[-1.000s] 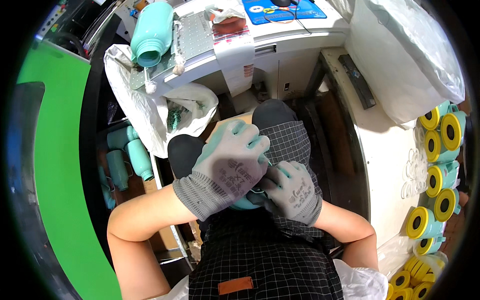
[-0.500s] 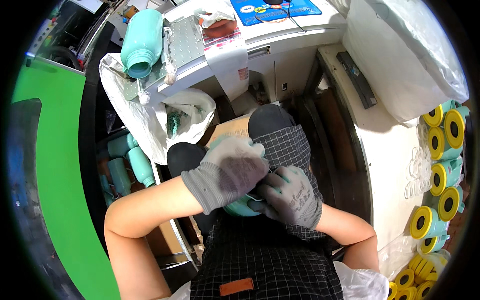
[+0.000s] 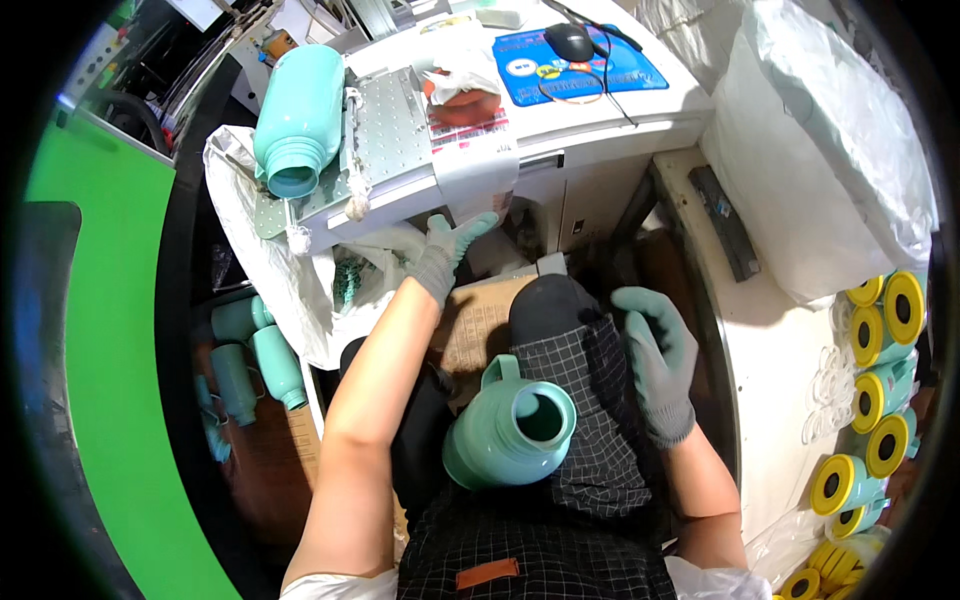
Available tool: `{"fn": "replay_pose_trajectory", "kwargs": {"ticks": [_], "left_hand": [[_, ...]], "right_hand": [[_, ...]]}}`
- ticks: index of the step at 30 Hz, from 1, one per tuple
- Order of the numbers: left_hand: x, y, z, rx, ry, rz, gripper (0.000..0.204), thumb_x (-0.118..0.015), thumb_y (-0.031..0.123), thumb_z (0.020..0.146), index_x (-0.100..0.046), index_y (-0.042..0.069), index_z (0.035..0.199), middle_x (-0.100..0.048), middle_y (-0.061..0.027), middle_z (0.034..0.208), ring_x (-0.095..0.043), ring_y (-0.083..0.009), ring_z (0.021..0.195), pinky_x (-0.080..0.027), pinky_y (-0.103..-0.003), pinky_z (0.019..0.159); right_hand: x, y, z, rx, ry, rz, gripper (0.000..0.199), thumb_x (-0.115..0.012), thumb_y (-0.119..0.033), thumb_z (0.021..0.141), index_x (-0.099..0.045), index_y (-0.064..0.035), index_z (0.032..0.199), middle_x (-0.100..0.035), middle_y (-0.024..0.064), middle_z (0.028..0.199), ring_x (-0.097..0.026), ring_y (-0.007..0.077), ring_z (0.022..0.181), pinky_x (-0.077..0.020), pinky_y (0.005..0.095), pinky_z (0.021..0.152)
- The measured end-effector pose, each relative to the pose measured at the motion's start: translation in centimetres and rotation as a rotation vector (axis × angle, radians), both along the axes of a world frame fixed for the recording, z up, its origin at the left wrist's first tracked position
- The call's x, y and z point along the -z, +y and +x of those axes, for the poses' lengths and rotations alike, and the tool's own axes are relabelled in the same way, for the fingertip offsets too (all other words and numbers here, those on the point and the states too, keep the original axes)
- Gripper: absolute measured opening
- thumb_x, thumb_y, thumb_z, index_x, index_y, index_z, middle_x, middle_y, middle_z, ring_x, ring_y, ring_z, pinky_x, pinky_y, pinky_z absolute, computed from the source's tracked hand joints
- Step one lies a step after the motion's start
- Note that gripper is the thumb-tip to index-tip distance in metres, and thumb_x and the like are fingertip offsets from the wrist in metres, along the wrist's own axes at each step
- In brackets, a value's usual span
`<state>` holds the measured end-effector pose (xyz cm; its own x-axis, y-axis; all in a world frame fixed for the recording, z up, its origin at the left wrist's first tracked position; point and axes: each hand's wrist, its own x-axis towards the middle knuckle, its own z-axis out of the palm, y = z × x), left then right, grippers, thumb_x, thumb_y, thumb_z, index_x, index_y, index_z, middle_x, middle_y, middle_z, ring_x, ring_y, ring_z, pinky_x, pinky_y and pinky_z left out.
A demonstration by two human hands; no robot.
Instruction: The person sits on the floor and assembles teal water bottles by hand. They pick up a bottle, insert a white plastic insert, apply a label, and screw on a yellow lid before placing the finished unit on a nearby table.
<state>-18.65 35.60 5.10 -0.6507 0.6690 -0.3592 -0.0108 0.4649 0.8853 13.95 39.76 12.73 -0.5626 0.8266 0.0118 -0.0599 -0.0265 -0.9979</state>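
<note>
A teal jug (image 3: 485, 440) with a handle and an open round mouth rests tilted in my lap, with neither hand on it. My left hand (image 3: 455, 245), in a grey and mint glove, reaches forward below the table edge. Its fingers are stretched out, near a hanging strip of white and red printed paper (image 3: 475, 170). My right hand (image 3: 662, 355), gloved alike, hovers beside my right knee with thumb and fingers apart and nothing in it. A larger teal bottle shell (image 3: 305, 110) lies on the table at the left, its open mouth towards me.
A perforated metal plate (image 3: 390, 125) and a blue mat (image 3: 590, 75) with a black mouse (image 3: 570, 42) are on the white table (image 3: 650, 118). White rings (image 3: 828, 395) and yellow-ended teal jugs (image 3: 885, 445) line the right side. More teal bottles (image 3: 278, 365) lie low at the left.
Both hands have let go of the jug in my lap. The left has gone forward to the table edge, the right out to the side. The view has shifted slightly.
</note>
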Motion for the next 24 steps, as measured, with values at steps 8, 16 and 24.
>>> {"fn": "replay_pose_trajectory", "kwargs": {"ticks": [8, 16, 24], "left_hand": [[-2.4, -4.9, 3.7, 0.319, -0.365, 0.486, 0.051, -0.073, 0.022, 0.09, -0.064, -0.005, 0.132, -0.066, -0.0136, 0.131, -0.061, -0.0212, 0.12, -0.046, -0.034, 0.106], [-9.1, -3.1, 6.8, 0.037, 1.343, 0.211, 0.055, -0.082, 0.031, 0.081, -0.061, 0.01, 0.128, -0.056, -0.0099, 0.134, -0.053, -0.0268, 0.125, -0.036, -0.051, 0.116], [-8.1, -1.3, 6.5, 0.218, 1.574, 0.362, 0.02, -0.079, 0.028, 0.08, -0.068, 0.016, 0.091, -0.065, -0.0017, 0.107, -0.056, -0.0289, 0.113, -0.037, -0.054, 0.109]], "right_hand": [[5.0, 6.3, -10.0, -0.206, 0.108, -0.177, 0.063, -0.073, -0.01, 0.09, -0.048, 0.0061, 0.146, -0.071, 0.0115, 0.108, -0.065, 0.0102, 0.086, -0.0548, 0.0249, 0.08], [3.4, 6.2, -12.1, -0.395, 0.119, -0.281, 0.035, -0.061, -0.003, 0.096, -0.061, 0.0051, 0.131, -0.071, 0.0091, 0.111, -0.068, 0.0128, 0.096, -0.055, 0.028, 0.088], [3.5, 6.2, -11.7, -0.371, 0.135, -0.183, 0.036, -0.066, -0.008, 0.094, -0.065, 0.007, 0.127, -0.073, 0.0069, 0.102, -0.066, 0.0088, 0.087, -0.0549, 0.0249, 0.077]]}}
